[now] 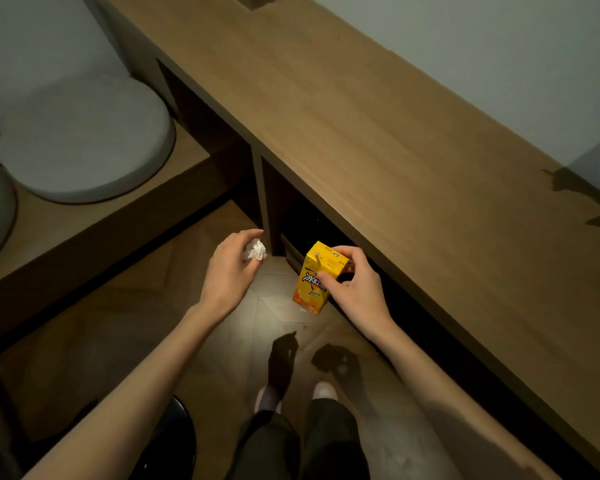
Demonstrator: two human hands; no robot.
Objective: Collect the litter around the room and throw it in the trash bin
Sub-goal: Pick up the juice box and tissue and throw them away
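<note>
My left hand [231,268] grips a crumpled white paper ball [255,250] between its fingers and thumb, held above the floor. To its right, my right hand [355,284] holds a yellow drink carton [314,277] by its top end, thumb on the printed front. The carton hangs tilted just in front of the wooden desk's edge. No trash bin is clearly visible.
A long wooden desk [395,140] runs diagonally from top to right, with dark open space beneath. Grey cushions [94,140] lie on a low wooden platform at left. A dark round object [177,431] sits by my left leg. My feet stand on patterned floor [243,327].
</note>
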